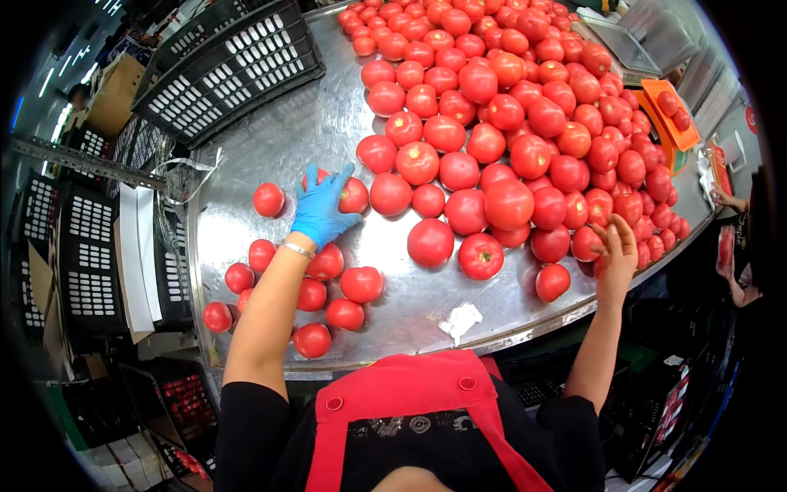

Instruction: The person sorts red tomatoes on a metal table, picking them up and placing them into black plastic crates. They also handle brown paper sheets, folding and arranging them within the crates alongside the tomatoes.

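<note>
My left hand (321, 205), in a blue glove, is closed round a tomato (354, 195), with another tomato partly under its fingertips. Loose tomatoes (361, 284) lie below and left of it on the steel table (270, 148). My bare right hand (613, 250) has loosely bent, parted fingers at the near edge of the large tomato pile (508, 205), touching or just beside a tomato; I cannot make out contact exactly. A crumpled white scrap (461, 321) lies between my hands near the front edge.
Black crates (229, 70) stand at the upper left, more (90, 254) along the left side beside a metal bar (82, 160). An orange tray (668, 123) and clear containers (631, 45) are at the upper right. Another person's hand (725, 197) shows at the far right.
</note>
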Action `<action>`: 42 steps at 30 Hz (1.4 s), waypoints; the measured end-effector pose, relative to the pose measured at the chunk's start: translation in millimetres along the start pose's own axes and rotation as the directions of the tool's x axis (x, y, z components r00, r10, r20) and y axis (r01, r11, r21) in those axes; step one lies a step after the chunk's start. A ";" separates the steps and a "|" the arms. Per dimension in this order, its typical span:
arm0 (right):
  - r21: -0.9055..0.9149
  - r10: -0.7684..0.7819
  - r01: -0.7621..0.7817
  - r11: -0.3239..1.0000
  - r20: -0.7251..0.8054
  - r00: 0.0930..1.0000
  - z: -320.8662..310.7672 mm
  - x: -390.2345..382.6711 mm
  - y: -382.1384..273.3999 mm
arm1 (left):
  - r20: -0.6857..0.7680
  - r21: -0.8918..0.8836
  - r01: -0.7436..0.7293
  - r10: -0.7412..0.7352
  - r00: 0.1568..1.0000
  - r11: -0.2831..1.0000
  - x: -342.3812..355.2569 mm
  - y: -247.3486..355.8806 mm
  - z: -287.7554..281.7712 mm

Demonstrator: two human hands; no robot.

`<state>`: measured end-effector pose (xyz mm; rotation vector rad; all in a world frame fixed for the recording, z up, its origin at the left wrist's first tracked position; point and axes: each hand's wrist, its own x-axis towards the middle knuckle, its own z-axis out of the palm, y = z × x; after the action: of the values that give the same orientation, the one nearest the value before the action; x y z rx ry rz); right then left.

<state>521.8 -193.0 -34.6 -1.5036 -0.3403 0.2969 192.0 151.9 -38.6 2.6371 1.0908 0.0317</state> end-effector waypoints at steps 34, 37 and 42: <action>0.157 -0.435 0.733 0.662 0.877 0.204 194.9 -177.8 -32.8 | -0.006 -1.000 -0.007 -0.056 0.998 -0.009 -186.9 73.9 21.3; 0.182 -0.362 0.658 0.730 0.920 0.148 200.2 -187.1 -31.7 | 0.158 -0.968 0.131 -0.113 0.981 -0.213 -209.4 75.8 11.8; 0.300 -0.403 0.627 0.719 0.915 0.023 222.9 -202.0 -29.3 | 0.030 -0.985 -0.020 -0.287 0.957 -0.169 -233.0 65.7 18.0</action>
<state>247.3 -70.1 -4.4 -1.0421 -2.0011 0.5782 73.4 -58.8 -17.5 0.9472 0.7506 0.8117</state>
